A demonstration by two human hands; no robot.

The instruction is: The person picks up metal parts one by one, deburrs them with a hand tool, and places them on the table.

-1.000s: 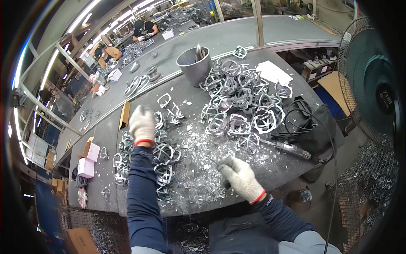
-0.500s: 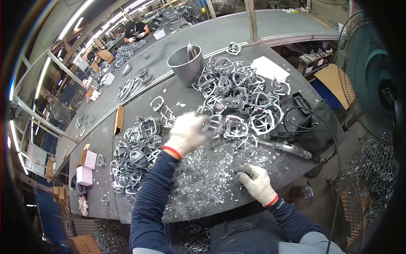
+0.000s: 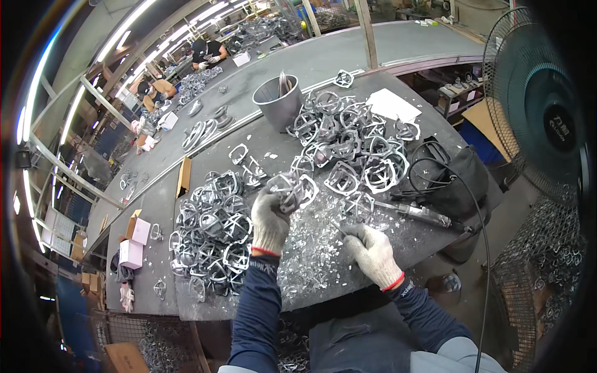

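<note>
My left hand (image 3: pixel 270 221), in a white knit glove with a red cuff, is closed around a grey metal casting (image 3: pixel 291 194), a ring-like frame with inner spokes, raised over the bench. My right hand (image 3: pixel 373 253), gloved alike, pinches a thin, dark, stick-like tool (image 3: pixel 337 228); most of it is hidden in the fingers, so its exact kind does not show. Beyond my hands lies a heap of similar castings (image 3: pixel 348 133). A second pile of castings (image 3: pixel 211 227) lies to the left of my left hand. Metal scraps (image 3: pixel 317 255) litter the bench between my hands.
A grey bucket (image 3: pixel 277 109) with sticks inside stands behind the far heap. White paper (image 3: pixel 393 104), a pen-shaped power tool (image 3: pixel 420 214) and its cable lie at right, near a large fan (image 3: pixel 547 118). Small boxes (image 3: pixel 132 248) stand at left. Two people work farther back.
My left hand has come back from the near edge of the far heap, turned upright, and now holds a casting up. My right hand stays nearly in place with the thin tool.
</note>
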